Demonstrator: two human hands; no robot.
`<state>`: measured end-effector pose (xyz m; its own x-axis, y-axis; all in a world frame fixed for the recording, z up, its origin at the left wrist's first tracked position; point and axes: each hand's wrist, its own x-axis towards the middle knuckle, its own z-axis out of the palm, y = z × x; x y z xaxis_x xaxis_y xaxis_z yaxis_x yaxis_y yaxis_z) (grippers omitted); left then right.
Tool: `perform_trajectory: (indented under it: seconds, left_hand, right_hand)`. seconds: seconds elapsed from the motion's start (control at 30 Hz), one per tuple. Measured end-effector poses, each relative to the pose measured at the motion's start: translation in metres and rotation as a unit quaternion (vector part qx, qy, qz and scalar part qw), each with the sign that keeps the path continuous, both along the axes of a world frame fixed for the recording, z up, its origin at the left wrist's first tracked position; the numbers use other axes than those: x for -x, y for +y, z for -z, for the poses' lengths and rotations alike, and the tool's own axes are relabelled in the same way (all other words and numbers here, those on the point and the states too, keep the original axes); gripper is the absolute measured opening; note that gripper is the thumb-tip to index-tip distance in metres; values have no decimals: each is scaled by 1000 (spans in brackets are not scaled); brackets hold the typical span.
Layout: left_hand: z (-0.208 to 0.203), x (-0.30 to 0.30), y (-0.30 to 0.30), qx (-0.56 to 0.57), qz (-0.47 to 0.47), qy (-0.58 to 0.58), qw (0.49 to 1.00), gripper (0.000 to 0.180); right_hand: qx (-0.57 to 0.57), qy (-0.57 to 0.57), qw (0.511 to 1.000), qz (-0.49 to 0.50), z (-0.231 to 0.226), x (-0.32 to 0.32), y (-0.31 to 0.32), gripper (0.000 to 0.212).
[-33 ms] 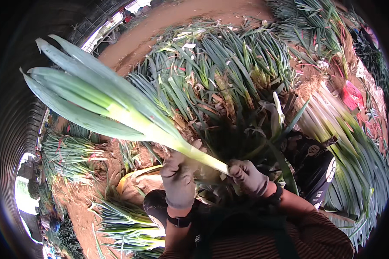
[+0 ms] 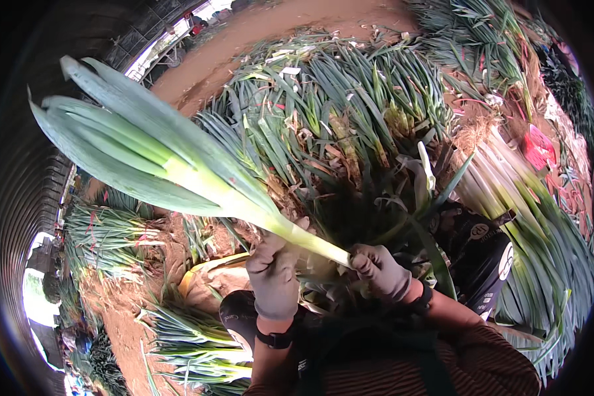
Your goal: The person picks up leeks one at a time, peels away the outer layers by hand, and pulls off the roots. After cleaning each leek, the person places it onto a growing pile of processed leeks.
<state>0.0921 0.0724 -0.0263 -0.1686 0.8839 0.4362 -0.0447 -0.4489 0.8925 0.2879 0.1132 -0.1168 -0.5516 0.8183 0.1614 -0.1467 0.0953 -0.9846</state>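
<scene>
One large leek (image 2: 244, 210) slants across the view, its broad green leaves fanned out to the upper left and its pale stem end at the lower right. My left hand (image 2: 274, 269), in a light grey glove, is closed round the stem from below, partly hidden behind it. The fingers of my right hand (image 2: 383, 272), gloved alike, pinch the stem's pale lower end. Shadow and leaves in front of my body hide what lies under the hands.
A wide heap of leeks (image 2: 323, 105) lies ahead on the brown ground. Pale-stemmed leeks with roots (image 2: 508, 191) are stacked at my right, near a red net bag (image 2: 539, 146). More leeks (image 2: 204, 350) lie at lower left, beside a yellow-edged sack (image 2: 211, 280).
The leek's leaf tips have shifted slightly at the upper left. Both hands keep the same hold on the stem, almost in the same place.
</scene>
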Motion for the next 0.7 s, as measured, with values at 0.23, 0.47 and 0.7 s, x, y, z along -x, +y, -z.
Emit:
perform_trajectory:
  seconds: [0.23, 0.47, 0.7]
  left_hand:
    - [-32, 7, 0, -20, -153, -91, 984, 33]
    - [-8, 25, 6, 103, -131, -101, 981, 36]
    - [12, 35, 18, 102, -125, -62, 985, 37]
  right_hand:
    - [-348, -159, 875, 296, -17, -2, 12, 37]
    - [-130, -236, 963, 0, -47, -16, 14, 33]
    - [6, -139, 986, -96, -29, -9, 2, 25]
